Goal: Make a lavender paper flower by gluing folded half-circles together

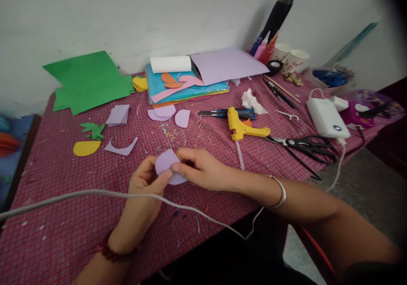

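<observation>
Between my two hands is a rounded lilac paper cutout [165, 160], held above the near middle of the table. My left hand [148, 181] pinches its left and lower side, thumb on top. My right hand [202, 168] grips its right edge with thumb and fingers. Just beyond lie more lilac cutouts [182, 118], rounded on one side. Left of my hands rest a curved lilac offcut [121, 147], a yellow half-oval [86, 148], small green leaf shapes [93, 130] and a stack of lilac squares [118, 115].
A yellow glue gun [237, 126], utility knives [219, 113] and black-handled scissors [307, 145] lie to the right, near a white power bank [327, 117]. Green sheets [92, 84] and a lilac sheet [229, 65] lie behind. A pale cable [104, 193] crosses in front of my left wrist.
</observation>
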{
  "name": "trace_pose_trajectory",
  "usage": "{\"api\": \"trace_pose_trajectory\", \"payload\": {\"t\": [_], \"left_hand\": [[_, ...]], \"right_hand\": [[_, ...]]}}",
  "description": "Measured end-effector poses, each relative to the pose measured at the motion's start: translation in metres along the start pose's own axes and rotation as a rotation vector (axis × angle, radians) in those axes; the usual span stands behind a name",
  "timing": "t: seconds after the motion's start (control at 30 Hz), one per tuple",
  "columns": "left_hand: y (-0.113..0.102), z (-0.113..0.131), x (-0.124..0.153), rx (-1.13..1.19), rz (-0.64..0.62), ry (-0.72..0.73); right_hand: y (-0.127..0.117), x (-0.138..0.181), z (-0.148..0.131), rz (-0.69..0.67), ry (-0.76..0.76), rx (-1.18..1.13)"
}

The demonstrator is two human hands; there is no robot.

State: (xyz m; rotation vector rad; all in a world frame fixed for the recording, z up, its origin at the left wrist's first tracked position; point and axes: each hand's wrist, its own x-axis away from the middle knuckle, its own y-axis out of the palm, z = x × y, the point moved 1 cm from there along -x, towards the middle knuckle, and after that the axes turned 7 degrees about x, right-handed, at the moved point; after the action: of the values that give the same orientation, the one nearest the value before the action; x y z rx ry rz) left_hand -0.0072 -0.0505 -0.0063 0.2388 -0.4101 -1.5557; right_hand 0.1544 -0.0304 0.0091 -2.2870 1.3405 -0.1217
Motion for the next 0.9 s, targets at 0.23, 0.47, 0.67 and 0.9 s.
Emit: {"api": "trace_pose_trajectory", "payload": {"t": [0.23,0.47,0.67,0.9], "left_hand": [[-0.011,0.007,-0.018,0.253,0.157,-0.121],[-0.017,0.004,-0.028,0.203,0.173,-0.081],[-0.015,0.001,-0.022,0.114,0.104,-0.054],[-0.014,0.001,-0.018,-0.012,0.109,0.055]], "right_hand": [[0.002,-0.001,0.001,-0.104,0.039,0.021],[-0.007,-0.003,0.002,-0.019,0.081,0.032],[-0.003,-0.003,0.002,-0.074,0.100,0.029],[0.000,-0.002,0.005,-0.096,0.091,0.157]]}}
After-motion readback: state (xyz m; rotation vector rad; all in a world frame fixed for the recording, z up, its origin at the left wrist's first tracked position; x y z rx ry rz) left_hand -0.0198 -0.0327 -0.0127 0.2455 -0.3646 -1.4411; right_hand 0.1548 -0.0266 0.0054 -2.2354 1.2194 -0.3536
